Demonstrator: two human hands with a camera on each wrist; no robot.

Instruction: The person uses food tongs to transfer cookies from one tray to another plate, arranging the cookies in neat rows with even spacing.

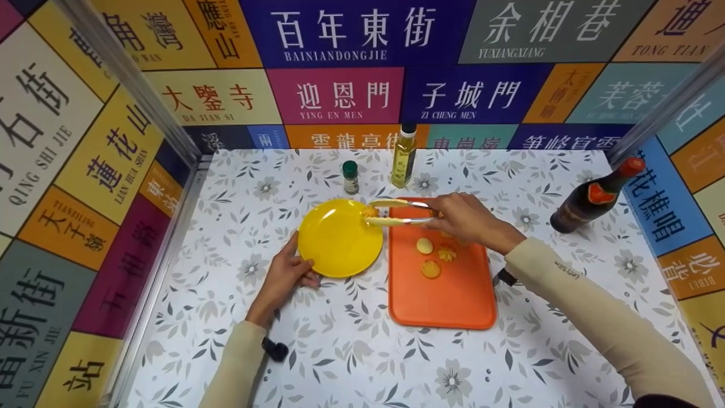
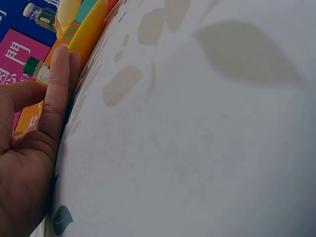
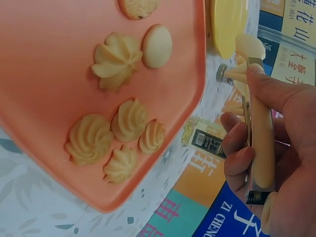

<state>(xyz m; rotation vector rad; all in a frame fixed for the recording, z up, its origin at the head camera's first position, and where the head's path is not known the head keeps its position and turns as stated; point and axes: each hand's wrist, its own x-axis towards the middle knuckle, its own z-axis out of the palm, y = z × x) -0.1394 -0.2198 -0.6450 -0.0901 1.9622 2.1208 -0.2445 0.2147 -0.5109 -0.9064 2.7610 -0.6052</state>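
Observation:
At the left rim of a yellow plate (image 1: 340, 241), my left hand (image 1: 286, 269) holds the edge, its thumb overlapping the rim; in the left wrist view its fingers (image 2: 58, 94) look fairly straight. My right hand (image 1: 467, 218) grips a pair of tongs (image 1: 405, 221), which reach leftward over the plate's right rim. Between the tong tips is a small golden cookie (image 1: 370, 212), partly covered. Beneath the right forearm lies an orange tray (image 1: 442, 306). It bears a pale oval cookie (image 3: 157, 46), a flower-shaped cookie (image 3: 117, 61), a round cookie (image 1: 430, 269) and several swirled cookies (image 3: 90, 139).
Behind the plate stand a green-capped spice jar (image 1: 350, 178) and an oil bottle (image 1: 403, 158). A dark bottle with a red top (image 1: 595, 198) is at the far right. Printed panels (image 1: 340, 93) wall in the flower-patterned table (image 1: 362, 362) at the back and sides.

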